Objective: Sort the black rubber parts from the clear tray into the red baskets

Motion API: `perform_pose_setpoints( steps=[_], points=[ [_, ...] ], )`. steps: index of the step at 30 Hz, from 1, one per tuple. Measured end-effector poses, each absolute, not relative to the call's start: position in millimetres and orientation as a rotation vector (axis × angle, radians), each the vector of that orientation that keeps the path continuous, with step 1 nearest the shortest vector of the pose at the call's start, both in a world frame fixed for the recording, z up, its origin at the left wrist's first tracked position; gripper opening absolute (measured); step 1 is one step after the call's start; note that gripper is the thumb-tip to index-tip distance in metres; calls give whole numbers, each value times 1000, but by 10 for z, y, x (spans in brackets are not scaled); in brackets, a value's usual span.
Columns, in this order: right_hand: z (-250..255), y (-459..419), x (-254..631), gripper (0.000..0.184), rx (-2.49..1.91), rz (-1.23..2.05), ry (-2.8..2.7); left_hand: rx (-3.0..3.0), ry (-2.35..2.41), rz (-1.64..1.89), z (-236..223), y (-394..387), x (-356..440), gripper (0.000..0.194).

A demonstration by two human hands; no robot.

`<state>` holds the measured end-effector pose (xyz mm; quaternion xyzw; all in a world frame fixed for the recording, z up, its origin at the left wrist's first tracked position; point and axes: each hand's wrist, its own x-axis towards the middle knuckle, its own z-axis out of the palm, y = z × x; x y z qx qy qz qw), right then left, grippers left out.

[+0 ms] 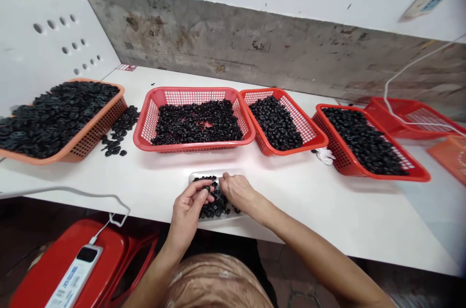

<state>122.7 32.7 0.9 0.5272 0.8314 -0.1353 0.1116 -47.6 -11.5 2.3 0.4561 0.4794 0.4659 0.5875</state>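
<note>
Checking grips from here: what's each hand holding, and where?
Left hand pinches a black rubber ring at its rim, between thumb and fingers. Right hand's fingers rest on the rings in the clear tray; no hold visible.

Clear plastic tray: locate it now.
In the head view, the clear plastic tray sits at the front edge of the table, under the left hand and right hand, in front of the red mesh basket.

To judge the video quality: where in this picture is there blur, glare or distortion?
Head view: wide-angle distortion bends the white table edge; red reflections and soft glare lie before the red basket; the far right blurs around the orange basket; the central black rings stay sharp.
</note>
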Motion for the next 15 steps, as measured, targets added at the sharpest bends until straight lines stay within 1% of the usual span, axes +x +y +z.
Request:
perform_pose_setpoints(
  steps=[5,7,9,12,13,15],
  points=[
    [95,306,1341,22,1644,-514,2604,972,1105,1080,94,-104,-458,27],
    [167,262,1389,21,1722,-645,2703,896,1053,1054,120,-102,-441,29],
    [229,201,1413,21,1888,-1007,2824,828,987,1039,144,-102,-414,34],
    [286,114,1395,19,2086,-1763,2800,783,933,1037,178,-105,-371,43],
    [299,94,1380,19,2094,-1903,2758,770,928,1035,187,-106,-361,44],
    [320,71,1350,18,2115,-2022,2708,718,923,1027,199,-107,-348,44]
  ],
)
